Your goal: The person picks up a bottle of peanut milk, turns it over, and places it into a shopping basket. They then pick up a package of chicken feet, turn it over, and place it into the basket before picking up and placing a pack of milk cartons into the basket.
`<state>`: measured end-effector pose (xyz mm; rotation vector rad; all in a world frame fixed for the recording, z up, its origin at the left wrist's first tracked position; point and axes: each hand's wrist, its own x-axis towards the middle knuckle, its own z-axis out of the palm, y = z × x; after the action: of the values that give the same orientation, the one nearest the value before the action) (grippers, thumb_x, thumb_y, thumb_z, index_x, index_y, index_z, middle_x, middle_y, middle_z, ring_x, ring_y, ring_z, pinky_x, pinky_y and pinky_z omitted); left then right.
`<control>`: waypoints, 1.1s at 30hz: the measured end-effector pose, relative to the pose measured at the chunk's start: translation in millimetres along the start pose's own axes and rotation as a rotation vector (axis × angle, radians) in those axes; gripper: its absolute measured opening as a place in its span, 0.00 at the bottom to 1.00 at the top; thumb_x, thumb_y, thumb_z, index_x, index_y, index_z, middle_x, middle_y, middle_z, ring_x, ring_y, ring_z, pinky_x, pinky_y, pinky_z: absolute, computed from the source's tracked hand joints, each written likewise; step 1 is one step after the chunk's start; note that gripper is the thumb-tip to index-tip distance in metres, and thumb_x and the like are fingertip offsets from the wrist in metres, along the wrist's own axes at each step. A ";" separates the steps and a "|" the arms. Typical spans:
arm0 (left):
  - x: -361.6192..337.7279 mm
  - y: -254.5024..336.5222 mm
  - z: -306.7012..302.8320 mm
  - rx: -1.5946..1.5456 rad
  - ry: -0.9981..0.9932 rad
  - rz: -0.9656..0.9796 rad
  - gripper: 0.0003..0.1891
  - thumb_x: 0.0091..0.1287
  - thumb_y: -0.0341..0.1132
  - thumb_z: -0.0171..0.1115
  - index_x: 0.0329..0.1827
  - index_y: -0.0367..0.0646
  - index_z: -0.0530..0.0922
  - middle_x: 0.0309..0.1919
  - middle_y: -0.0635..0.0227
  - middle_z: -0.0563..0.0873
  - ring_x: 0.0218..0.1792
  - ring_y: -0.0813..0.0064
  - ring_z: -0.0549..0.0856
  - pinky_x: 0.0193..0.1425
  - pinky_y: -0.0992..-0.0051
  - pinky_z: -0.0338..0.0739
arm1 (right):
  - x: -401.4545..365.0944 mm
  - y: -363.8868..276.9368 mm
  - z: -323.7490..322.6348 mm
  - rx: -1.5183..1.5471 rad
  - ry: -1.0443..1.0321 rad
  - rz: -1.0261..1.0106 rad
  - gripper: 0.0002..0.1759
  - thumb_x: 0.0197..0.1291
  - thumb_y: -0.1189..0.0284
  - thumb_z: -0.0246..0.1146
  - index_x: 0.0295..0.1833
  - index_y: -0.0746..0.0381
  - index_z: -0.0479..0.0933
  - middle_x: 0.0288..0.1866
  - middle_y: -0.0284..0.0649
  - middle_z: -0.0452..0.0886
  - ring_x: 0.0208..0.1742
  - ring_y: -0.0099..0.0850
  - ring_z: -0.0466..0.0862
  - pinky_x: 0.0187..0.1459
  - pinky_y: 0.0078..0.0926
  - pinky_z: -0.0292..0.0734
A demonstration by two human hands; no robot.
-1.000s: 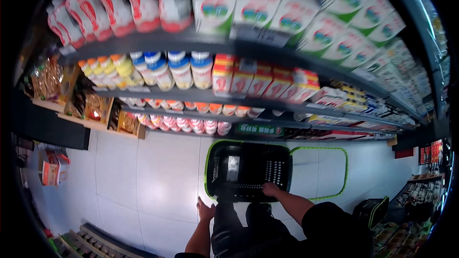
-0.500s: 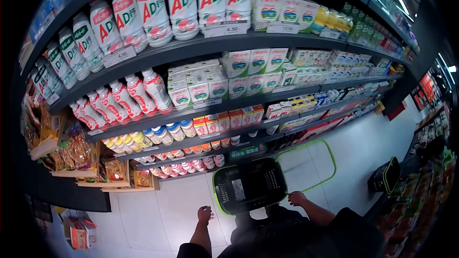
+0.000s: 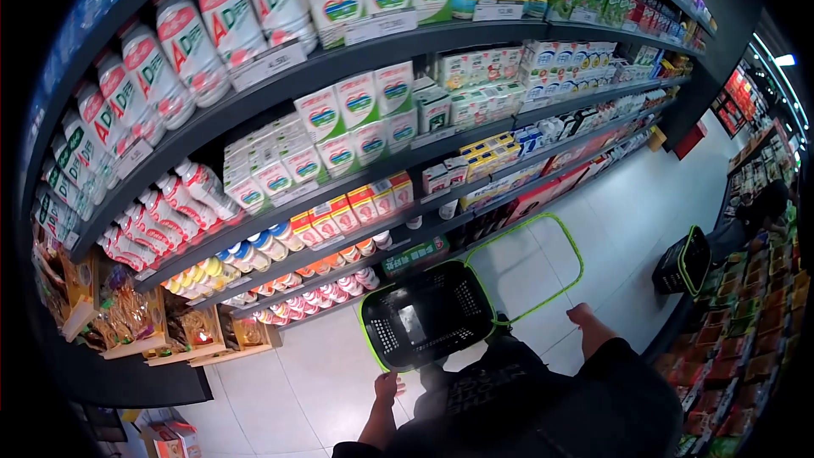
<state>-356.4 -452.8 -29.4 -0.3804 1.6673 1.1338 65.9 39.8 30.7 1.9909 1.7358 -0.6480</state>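
A black basket (image 3: 428, 314) with a green rim stands on the floor just in front of my body, its green handle (image 3: 582, 246) folded out to the right. Inside it lies a small pale rectangle that I cannot make out. My left hand (image 3: 388, 385) hangs beside the basket's near left corner, fingers apart, with nothing in it. To the right of the basket, below the handle, my right hand (image 3: 581, 315) is held out over the floor; its fingers are too small and blurred to read.
Shelves of white bottles (image 3: 181, 47), drink cartons (image 3: 339, 114) and small boxes (image 3: 356, 210) rise in front. Wooden trays (image 3: 222, 349) of packaged food stand at the left. At the right are another black basket (image 3: 672, 267), a crouching person (image 3: 757, 208) and racks of packets (image 3: 738, 335).
The view has turned to the right, and shelves and basket appear further left. My right hand has moved away from the basket's corner to the right; my left hand is nearer the basket.
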 end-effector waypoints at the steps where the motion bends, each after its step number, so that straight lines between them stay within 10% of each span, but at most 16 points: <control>1: -10.1 -6.0 6.2 0.021 0.012 -0.024 0.18 0.65 0.38 0.59 0.53 0.35 0.75 0.36 0.59 0.82 0.30 0.63 0.87 0.29 0.64 0.85 | 27.8 9.9 1.4 -0.024 0.085 -0.038 0.23 0.55 0.56 0.65 0.37 0.69 0.82 0.35 0.49 0.85 0.29 0.45 0.86 0.34 0.40 0.85; 5: -39.3 -22.2 30.4 0.035 0.124 -0.165 0.16 0.65 0.37 0.59 0.50 0.36 0.76 0.33 0.59 0.82 0.29 0.61 0.86 0.28 0.60 0.85 | 70.9 -3.6 -61.0 0.118 0.125 -0.104 0.36 0.51 0.51 0.67 0.53 0.73 0.75 0.55 0.58 0.79 0.59 0.55 0.77 0.60 0.40 0.74; 11: -51.1 -31.2 127.6 -0.121 0.313 -0.219 0.19 0.72 0.39 0.51 0.60 0.36 0.68 0.49 0.49 0.81 0.44 0.53 0.85 0.40 0.56 0.84 | 187.6 -10.1 -122.6 0.197 0.109 -0.100 0.55 0.47 0.47 0.70 0.72 0.68 0.55 0.66 0.56 0.69 0.69 0.50 0.67 0.68 0.43 0.64; 16: -70.3 -24.0 276.3 -0.002 0.201 -0.191 0.17 0.66 0.40 0.60 0.54 0.41 0.77 0.36 0.60 0.84 0.29 0.68 0.85 0.28 0.67 0.83 | 247.7 -2.7 -130.2 0.320 -0.049 -0.119 0.64 0.41 0.49 0.74 0.76 0.66 0.45 0.71 0.58 0.62 0.71 0.52 0.65 0.70 0.43 0.63; 24: -85.8 32.7 412.4 0.574 0.101 0.237 0.24 0.61 0.52 0.64 0.50 0.41 0.82 0.43 0.56 0.87 0.47 0.59 0.85 0.52 0.65 0.78 | 308.2 17.7 -100.2 0.393 -0.447 -0.115 0.62 0.43 0.50 0.74 0.75 0.68 0.48 0.65 0.58 0.69 0.64 0.50 0.73 0.59 0.46 0.73; 26: -89.0 45.3 419.3 0.607 0.141 0.154 0.25 0.61 0.51 0.64 0.54 0.43 0.81 0.38 0.58 0.88 0.38 0.65 0.87 0.46 0.68 0.80 | 333.3 15.9 -87.8 0.339 -0.663 -0.074 0.58 0.44 0.49 0.73 0.74 0.65 0.52 0.61 0.55 0.72 0.60 0.47 0.76 0.54 0.45 0.77; 33: -113.2 29.4 401.0 0.356 0.258 0.047 0.25 0.65 0.47 0.64 0.59 0.38 0.76 0.38 0.59 0.87 0.35 0.72 0.87 0.34 0.73 0.82 | 311.7 4.6 -96.7 0.117 0.068 0.018 0.52 0.47 0.57 0.70 0.74 0.61 0.51 0.64 0.55 0.68 0.63 0.54 0.71 0.61 0.48 0.70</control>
<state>-101.9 -139.3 77.1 -0.2680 2.0711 0.8228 112.6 344.4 -76.9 2.1287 1.7533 -0.6977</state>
